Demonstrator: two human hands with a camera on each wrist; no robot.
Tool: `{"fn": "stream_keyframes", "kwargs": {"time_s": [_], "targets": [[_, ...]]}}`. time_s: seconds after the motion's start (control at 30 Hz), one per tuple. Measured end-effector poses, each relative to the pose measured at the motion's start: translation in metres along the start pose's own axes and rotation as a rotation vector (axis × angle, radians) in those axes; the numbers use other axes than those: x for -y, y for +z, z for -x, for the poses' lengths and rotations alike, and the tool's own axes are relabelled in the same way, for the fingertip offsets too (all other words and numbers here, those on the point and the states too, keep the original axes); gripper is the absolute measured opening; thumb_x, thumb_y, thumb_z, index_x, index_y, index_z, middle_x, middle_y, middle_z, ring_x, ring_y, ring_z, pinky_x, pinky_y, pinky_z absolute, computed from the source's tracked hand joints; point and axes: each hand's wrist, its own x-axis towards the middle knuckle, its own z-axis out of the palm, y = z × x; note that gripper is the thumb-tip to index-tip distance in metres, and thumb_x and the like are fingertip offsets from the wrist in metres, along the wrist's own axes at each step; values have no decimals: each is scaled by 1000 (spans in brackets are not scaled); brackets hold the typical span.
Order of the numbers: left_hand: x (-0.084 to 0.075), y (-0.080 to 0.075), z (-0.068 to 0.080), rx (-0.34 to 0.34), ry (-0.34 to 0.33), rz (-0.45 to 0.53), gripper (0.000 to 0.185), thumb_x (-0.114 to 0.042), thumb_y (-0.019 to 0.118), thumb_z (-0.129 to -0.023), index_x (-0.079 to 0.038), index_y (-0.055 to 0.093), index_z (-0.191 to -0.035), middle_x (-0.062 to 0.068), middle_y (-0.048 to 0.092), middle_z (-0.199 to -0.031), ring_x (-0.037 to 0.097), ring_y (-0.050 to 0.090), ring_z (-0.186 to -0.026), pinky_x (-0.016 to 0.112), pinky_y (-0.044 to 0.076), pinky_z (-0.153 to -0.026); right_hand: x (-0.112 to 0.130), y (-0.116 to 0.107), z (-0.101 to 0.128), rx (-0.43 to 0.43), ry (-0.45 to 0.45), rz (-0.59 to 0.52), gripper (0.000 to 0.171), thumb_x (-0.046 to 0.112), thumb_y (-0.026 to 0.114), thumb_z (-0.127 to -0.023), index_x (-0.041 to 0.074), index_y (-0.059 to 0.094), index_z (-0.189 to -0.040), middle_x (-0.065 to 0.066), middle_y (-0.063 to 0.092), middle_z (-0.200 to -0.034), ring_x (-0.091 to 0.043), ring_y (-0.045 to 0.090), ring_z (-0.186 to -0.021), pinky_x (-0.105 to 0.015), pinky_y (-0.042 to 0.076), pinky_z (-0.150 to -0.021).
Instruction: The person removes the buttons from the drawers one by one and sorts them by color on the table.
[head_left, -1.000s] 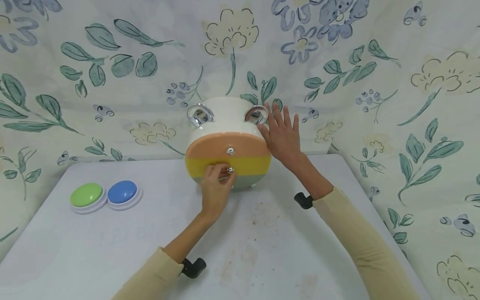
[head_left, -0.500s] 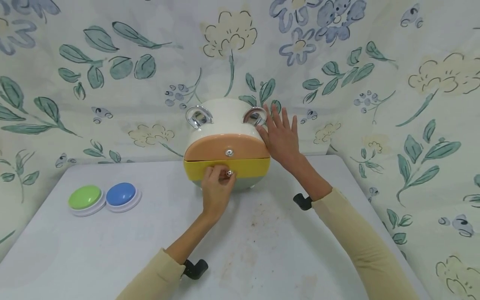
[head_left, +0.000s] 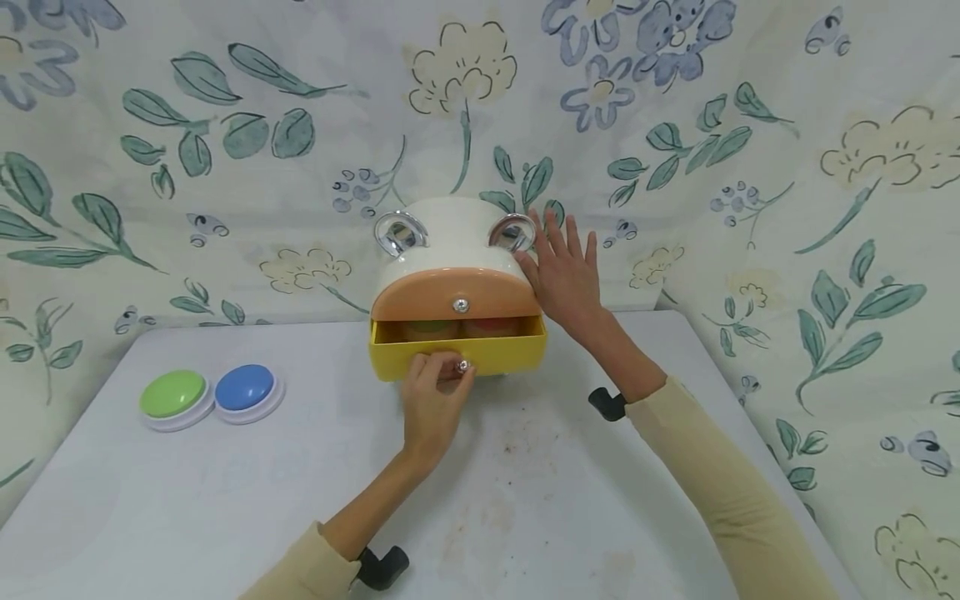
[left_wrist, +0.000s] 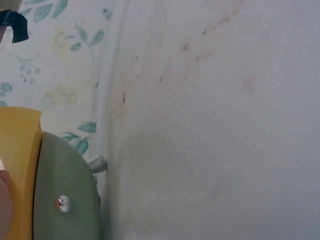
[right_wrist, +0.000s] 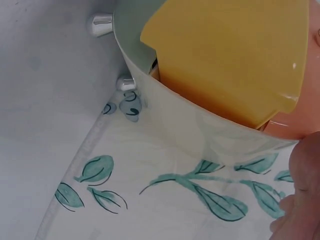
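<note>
A rounded white cabinet [head_left: 453, 229] with two chrome rings on top stands at the back of the table. Its yellow drawer [head_left: 506, 356] is pulled partway out, below the orange drawer [head_left: 412, 293]. Inside the yellow drawer sit a green round thing [head_left: 431, 328] and a red one [head_left: 491, 326], both partly shaded. My left hand [head_left: 433, 404] pinches the silver knob [head_left: 463, 366] of the yellow drawer. My right hand [head_left: 564, 275], fingers straight, rests against the cabinet's right side. The green bottom drawer [left_wrist: 65, 185] is shut, its own knob [left_wrist: 63, 203] showing in the left wrist view.
Two push buttons in white bases, one green [head_left: 172, 393] and one blue [head_left: 244, 387], stand on the left of the white table [head_left: 262, 492]. Flower-patterned cloth [head_left: 300, 183] hangs behind and to the right. The cabinet stands on small silver feet [right_wrist: 102, 24].
The yellow drawer has slid out toward me with my left hand on its knob, from closed to partly open, revealing the round things inside. My right hand has stayed in place.
</note>
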Motion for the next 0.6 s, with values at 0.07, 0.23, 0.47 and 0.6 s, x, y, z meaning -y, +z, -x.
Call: {"fn": "stream_keyframes", "kwargs": {"time_s": [0.07,0.23,0.47,0.6], "targets": [[-1,-1,5,-6,23,18,22,4,80,-81,3,66,-97,12,54,-94,22,66,-88,22,58,-78,-1,0,1,-4,-4,1,64,43,35,-108,16,12,-161,-12,11,-165,-37,7,-150,-58,0,-119],[-5,-4,18,-21,83,40,24,6,82,-78,3,67,-96,11,55,-93,20,67,-85,21,58,-76,-1,-1,1,3,-2,6,65,43,35,-108,15,12,-161,-13,11,-165,-38,7,-150,-59,0,-118],[-14,-12,35,-34,146,45,27,12,82,-73,2,69,-95,10,56,-90,20,68,-82,21,58,-73,0,-3,0,30,8,11,65,43,34,-108,16,10,-162,-12,8,-166,-37,5,-151,-60,0,-118],[-19,-17,43,-31,174,27,27,12,82,-74,1,70,-96,8,57,-89,19,68,-83,20,58,-74,0,-3,0,24,1,9,65,43,35,-108,15,10,-161,-13,9,-165,-38,6,-150,-60,0,-118]]}}
